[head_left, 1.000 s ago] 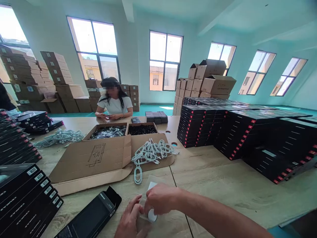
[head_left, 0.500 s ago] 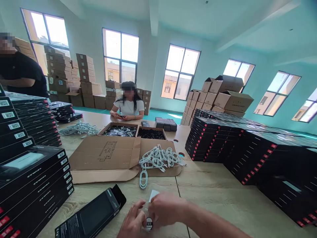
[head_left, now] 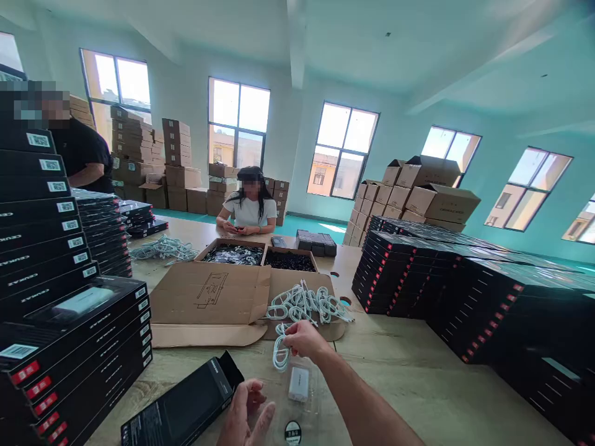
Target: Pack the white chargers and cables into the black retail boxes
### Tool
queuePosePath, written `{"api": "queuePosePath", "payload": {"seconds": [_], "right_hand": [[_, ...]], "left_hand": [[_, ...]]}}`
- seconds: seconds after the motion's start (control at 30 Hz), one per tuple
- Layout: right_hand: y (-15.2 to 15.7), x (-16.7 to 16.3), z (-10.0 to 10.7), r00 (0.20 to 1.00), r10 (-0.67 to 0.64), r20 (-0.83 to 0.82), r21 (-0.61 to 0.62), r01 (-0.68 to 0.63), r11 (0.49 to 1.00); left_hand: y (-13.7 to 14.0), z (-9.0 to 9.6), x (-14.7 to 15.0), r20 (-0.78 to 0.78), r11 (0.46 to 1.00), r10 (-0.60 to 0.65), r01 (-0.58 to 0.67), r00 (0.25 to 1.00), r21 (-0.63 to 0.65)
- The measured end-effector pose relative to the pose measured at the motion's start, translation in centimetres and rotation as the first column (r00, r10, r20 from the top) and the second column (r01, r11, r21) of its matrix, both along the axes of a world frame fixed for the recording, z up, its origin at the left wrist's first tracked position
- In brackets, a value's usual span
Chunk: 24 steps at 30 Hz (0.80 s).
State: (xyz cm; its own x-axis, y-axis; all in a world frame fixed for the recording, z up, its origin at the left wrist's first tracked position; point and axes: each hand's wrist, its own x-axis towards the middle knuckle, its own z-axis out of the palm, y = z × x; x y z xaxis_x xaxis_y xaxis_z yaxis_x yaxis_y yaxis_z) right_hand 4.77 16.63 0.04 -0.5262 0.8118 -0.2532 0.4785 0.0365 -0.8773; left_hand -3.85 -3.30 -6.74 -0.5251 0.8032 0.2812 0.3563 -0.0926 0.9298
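My right hand is closed on a coiled white cable, at the near side of the loose pile of white cables. Below it on the table lies a clear plastic tray with a white charger-like block in it. A round black-and-white label or disc shows at the tray's near end. My left hand is open with fingers curved, between the tray and a black retail box whose end flap stands open.
Stacks of black boxes rise on the left and the right. A flattened carton flap lies before open cartons of small parts. A co-worker sits across the table; another person stands at far left.
My right hand has moved forward from the tray to the coiled cable and gripped it. My left hand has come off the tray and opened. The view has shifted slightly.
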Motion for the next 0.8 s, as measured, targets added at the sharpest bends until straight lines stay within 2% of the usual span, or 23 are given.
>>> {"api": "queuePosePath", "payload": {"seconds": [0.03,0.1,0.27,0.47,0.67,0.8], "right_hand": [[-0.2,0.9,0.1,0.998,0.001,-0.056,-0.049,-0.004,0.999],[-0.7,2.3,0.3,0.985,-0.018,-0.173,-0.136,-0.006,0.991],[-2.7,3.5,0.9,0.905,-0.043,-0.423,-0.276,-0.084,0.958],[-5.6,3.1,1.4,0.817,0.013,-0.577,-0.247,-0.189,0.950],[-6.8,4.0,2.2,0.756,0.035,-0.653,-0.207,-0.224,0.952],[-6.8,3.9,2.1,0.753,0.017,-0.658,-0.217,-0.211,0.953]], "left_hand": [[0.2,0.4,0.1,0.083,0.998,0.050,-0.048,0.995,-0.029],[0.7,1.1,0.0,0.190,0.994,0.077,-0.061,0.979,-0.088],[2.2,3.5,-0.8,0.284,0.988,-0.001,0.046,0.959,-0.150],[3.0,6.3,-1.1,0.399,0.975,-0.124,0.187,0.909,-0.122],[1.4,7.0,-0.2,0.530,0.967,-0.159,0.240,0.833,-0.087],[1.4,7.3,-0.5,0.635,0.960,-0.159,0.268,0.756,-0.078]]}}
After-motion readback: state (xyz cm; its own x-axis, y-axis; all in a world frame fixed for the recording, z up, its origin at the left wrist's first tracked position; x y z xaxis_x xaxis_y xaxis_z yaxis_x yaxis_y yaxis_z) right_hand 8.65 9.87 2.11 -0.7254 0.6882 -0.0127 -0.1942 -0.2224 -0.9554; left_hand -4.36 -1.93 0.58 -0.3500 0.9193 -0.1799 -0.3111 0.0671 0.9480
